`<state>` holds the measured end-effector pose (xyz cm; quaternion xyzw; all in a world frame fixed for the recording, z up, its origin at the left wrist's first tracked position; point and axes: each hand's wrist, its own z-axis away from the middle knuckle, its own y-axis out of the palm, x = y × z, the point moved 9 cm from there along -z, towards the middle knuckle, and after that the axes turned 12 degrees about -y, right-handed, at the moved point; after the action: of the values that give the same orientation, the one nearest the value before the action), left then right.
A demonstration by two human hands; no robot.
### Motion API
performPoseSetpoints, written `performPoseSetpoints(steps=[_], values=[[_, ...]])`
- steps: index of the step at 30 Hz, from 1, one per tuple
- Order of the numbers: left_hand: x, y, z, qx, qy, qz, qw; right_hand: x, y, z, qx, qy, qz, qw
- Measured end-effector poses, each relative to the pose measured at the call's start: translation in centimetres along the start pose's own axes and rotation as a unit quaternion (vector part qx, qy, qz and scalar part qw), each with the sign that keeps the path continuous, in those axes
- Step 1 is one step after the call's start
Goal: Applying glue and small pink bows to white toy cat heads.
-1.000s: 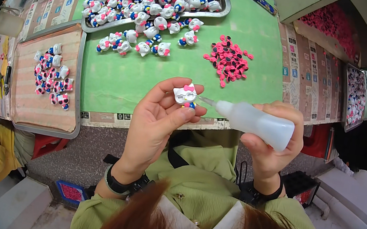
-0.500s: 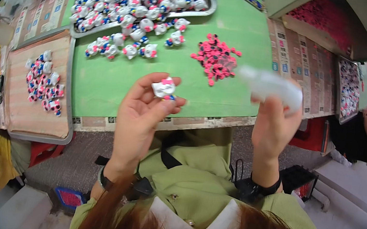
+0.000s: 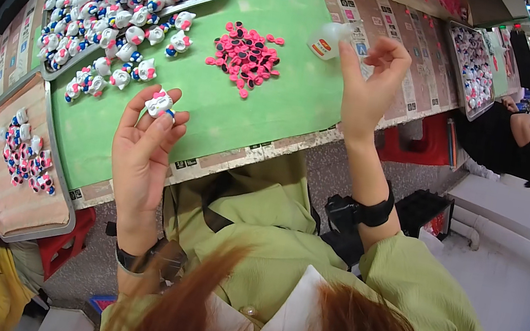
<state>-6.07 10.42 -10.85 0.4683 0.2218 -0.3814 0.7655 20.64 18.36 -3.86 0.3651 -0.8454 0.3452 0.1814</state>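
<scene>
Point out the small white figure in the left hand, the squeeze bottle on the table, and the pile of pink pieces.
small white figure [image 3: 159,104], head view, on its white body above the fingertips.
squeeze bottle [image 3: 326,39], head view, on its pale side.
pile of pink pieces [image 3: 245,59], head view, on the middle of the heap.
</scene>
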Motion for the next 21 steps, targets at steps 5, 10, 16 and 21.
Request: performPoseSetpoints(steps=[5,10,16,21], values=[[0.8,0.5,-0.6,0.018,-0.019,-0.009,1.000,2.7,5.9,2.6,0.288,0.012,-0.062,0.955],[0.3,-0.1,-0.6,0.016,-0.026,-0.015,0.999,3.5,7.3,2.7,0.319,-0.020,-0.044,0.947],[0.6,-0.2,-0.8,0.040,-0.028,0.014,0.999,4.6,8.1,3.0,0.306,-0.027,-0.046,0.951],[0.4,-0.4,-0.6,0.021,-0.021,0.013,0.999,3.9,7.6,3.0,0.278,-0.038,-0.045,0.959]])
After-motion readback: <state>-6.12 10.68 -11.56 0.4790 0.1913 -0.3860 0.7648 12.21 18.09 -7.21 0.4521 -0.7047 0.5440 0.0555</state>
